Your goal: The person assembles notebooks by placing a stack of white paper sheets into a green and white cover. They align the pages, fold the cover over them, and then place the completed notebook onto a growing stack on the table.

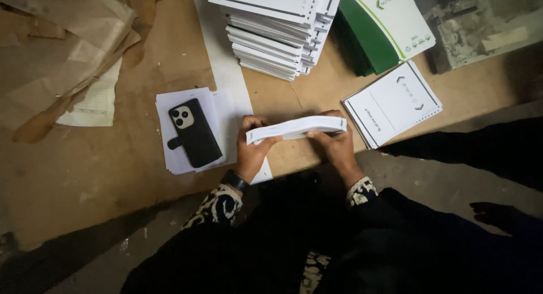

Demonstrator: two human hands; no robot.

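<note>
Both hands, left (pixel 250 149) and right (pixel 337 148), clasp 1 white pad (pixel 296 127) edge-on.

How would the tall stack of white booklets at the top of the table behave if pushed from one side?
The tall stack of white booklets would likely feel heavy, being many layers deep. Its edges already sit staggered, so the upper booklets would probably slide off before the base moves. The brown paper surface beneath looks smooth, so the base might skid.

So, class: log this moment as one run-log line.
left hand: grips paper bundle | right hand: grips its other end | phone: on loose sheets | notebook stack: behind
</note>
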